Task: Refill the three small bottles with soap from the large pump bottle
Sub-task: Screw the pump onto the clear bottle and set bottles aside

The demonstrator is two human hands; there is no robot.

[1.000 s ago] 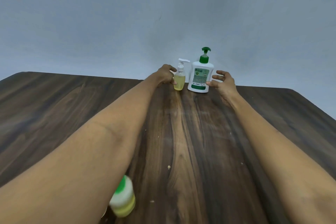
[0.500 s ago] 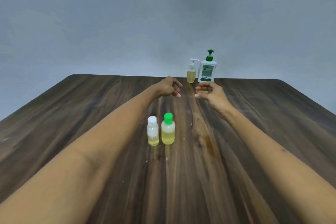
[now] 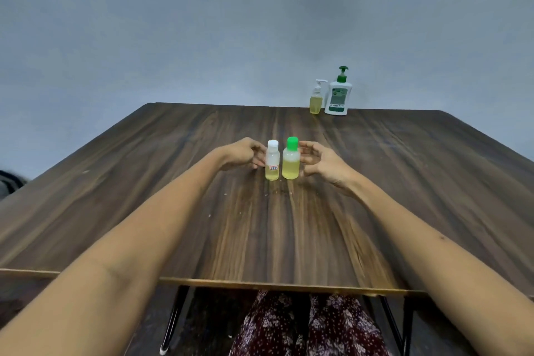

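Dark walnut-grain laminate covers the bench in front of me, with a pale edge strip along its near side. Four bottles stand on it, all upright, in two pairs.

Pair one, mid-bench: one small clear plastic bottle with a white screw cap and a small red-and-white label, roughly a third full of yellow liquid; just beside it on its right, one small clear plastic bottle with a green screw cap, filled with yellow liquid to about the shoulder. I cannot tell whether the two touch.

Pair two, at the far edge, right of centre and well apart from pair one: one small clear bottle with a white pump head, holding yellow liquid, and just to its right one large white pump bottle with a green pump and green label.

My left hand is at the left side of the white-capped bottle, fingers curled and at its wall; whether they press it I cannot tell. My right hand is at the right side of the green-capped bottle, fingers spread apart and curved toward it, not clamped.

Nothing stands between the two pairs. A plain grey wall lies behind the bench. Below the near edge: black metal legs and dark floral-print fabric over my lap.
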